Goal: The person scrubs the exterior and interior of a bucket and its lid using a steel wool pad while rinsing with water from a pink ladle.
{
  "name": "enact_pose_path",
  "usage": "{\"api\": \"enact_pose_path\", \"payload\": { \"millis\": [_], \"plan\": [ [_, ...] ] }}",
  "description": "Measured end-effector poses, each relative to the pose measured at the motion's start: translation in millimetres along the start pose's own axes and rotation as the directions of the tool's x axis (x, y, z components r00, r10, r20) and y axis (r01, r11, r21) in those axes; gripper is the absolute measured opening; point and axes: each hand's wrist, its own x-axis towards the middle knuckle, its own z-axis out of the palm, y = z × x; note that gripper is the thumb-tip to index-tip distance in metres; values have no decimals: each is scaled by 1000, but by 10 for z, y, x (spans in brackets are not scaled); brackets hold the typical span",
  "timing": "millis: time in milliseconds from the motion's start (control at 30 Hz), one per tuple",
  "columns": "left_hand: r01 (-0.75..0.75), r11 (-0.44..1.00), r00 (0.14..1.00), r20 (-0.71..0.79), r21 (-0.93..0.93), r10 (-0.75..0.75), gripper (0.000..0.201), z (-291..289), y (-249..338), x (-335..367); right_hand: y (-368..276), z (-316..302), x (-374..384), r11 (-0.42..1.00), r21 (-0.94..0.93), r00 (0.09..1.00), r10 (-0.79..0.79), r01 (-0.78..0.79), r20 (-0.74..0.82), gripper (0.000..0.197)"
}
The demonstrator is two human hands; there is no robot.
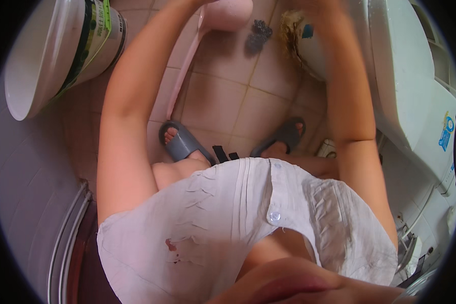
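I look straight down my own front: a crumpled white shirt (223, 223) with a small red stain fills the lower half and hides much of the floor beneath it. Both forearms run up and out of the top edge.

My left hand (200, 2) is cut off at the top rim, just beside a pink scoop (228, 12) of smooth plastic, whose long thin handle slants down along the inside of my left arm toward the left foot. I cannot tell whether that hand grips it or is open. My right hand (299, 5) is a blur at the top, and I cannot tell its state either. It is near a dirty, brown-streaked patch (291, 30) at the foot of the white machine (405, 76), a smooth, rounded casing that takes up the right side.

On the floor between the arms lies a dark wad (258, 33), rough like a scourer. The tiles (228, 96) are beige, matt, with dark joints. My feet sit in grey rubber sandals (182, 142), well apart. At upper left a white bucket (61, 50) with a green label lies tilted, its mouth toward the left.
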Motion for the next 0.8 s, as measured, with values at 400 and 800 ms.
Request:
{"api": "enact_pose_path", "payload": {
  "millis": [400,800],
  "plan": [
    [-323,874,888,-203,362,412,65,34,-378,-25,-252,-80,26,992,-82,994,94,-99,-58,71],
    [-515,848,831,317,126,457,69,58,224,4,-484,-556,213,900,-432,574,320,66,754,63]
  ]
}}
